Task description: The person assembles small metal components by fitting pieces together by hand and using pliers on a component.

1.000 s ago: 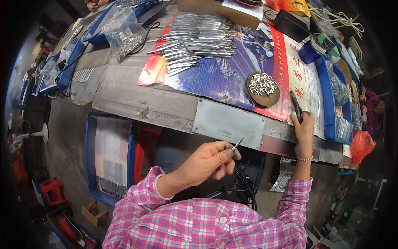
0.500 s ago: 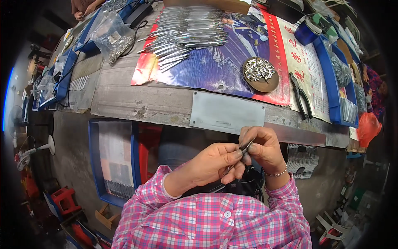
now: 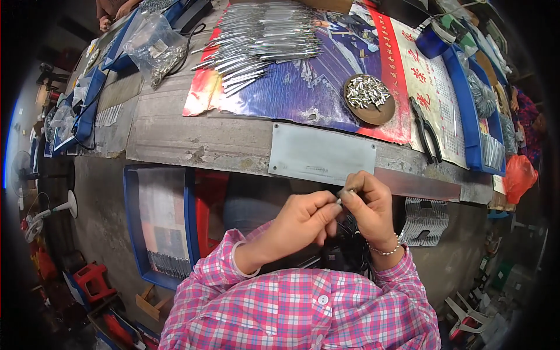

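Both hands meet just below the near edge of the surface [image 3: 175,146], a rough, chipped grey slab. The left hand [image 3: 303,219] and right hand [image 3: 367,207] each close a fingertip grip on one small metal piece [image 3: 345,193], thin, shiny and slightly elongated, held between the thumbs and forefingers of both hands; its exact form is too small to tell. A beaded bracelet [image 3: 382,251] circles the right wrist, and the sleeves are pink plaid cloth. A flat, dull grey metal plate [image 3: 321,154], rectangular, is fixed to the surface edge just above the hands. On the glossy printed poster [image 3: 303,87] lie a fan of slim bright metal rods [image 3: 262,35] and a round brown dish [image 3: 368,99] filled with short silvery pins. Black-handled pliers [image 3: 426,128] lie to the right of the dish.
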### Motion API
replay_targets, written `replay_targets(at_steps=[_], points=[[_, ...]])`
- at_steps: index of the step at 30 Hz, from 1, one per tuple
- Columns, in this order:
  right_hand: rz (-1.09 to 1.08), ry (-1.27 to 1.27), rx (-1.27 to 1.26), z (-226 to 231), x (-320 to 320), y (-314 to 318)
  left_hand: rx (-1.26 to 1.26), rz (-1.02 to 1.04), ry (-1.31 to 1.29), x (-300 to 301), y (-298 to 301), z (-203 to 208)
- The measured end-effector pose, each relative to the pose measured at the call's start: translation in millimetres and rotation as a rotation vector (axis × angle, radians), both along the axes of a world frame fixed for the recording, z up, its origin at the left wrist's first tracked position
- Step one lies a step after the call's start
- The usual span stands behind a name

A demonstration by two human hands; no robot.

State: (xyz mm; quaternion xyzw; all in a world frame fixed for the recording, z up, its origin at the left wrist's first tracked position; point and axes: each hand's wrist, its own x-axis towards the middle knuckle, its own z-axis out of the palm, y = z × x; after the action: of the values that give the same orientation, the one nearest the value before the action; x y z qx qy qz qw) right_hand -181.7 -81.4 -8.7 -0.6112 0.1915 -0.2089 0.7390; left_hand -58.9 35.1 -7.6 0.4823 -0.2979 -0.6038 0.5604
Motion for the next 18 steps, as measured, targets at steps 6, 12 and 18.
replay_targets(at_steps=[6, 12, 18], points=[[-0.058, 0.094, -0.125, -6.3, 0.8, 0.3, -0.341, 0.356, -1.009, -6.9, -2.7, -15.2], [0.167, -0.188, 0.354, 6.6, -4.3, -5.6, 0.037, -0.198, 0.777, -2.1, 3.3, -10.3], [0.096, -0.105, 0.151, 2.7, -3.3, -4.3, 0.051, -0.114, 0.448, -2.1, 1.9, -2.7]])
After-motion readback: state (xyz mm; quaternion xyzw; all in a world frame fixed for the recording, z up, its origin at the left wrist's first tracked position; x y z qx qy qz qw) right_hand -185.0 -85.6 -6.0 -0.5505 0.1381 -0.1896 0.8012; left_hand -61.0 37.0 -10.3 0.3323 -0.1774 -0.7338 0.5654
